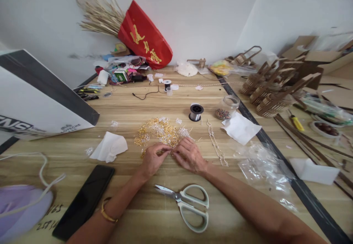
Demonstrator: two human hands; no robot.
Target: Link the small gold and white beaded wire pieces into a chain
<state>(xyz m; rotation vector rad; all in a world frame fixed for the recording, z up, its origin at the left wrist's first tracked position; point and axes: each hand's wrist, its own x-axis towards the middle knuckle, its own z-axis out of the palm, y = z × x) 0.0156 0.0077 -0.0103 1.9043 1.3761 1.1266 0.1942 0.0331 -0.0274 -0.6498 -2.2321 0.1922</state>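
Side by side at the near edge of a heap of small gold and silver jewelry findings [165, 130], both hands pinch with their fingertips almost meeting. My left hand [156, 158] has thumb and forefinger pressed together; my right hand [190, 155] is curled with its fingers closed. Whatever lies between the fingertips is too small to make out. Below the hands, scissors [179, 196] with pale handles lie on the wooden table, blades slightly apart. A spool of clear thread [196, 112] stands beyond the heap. Right of it lies a beaded chain [214, 144].
A glass jar of beads [226, 108] stands by white paper [241, 128] and clear plastic bags [266, 172] at the right. A black phone [84, 201], crumpled paper [109, 147] and a large white box [41, 100] are at the left. Small woven baskets [271, 89] stand farther right.
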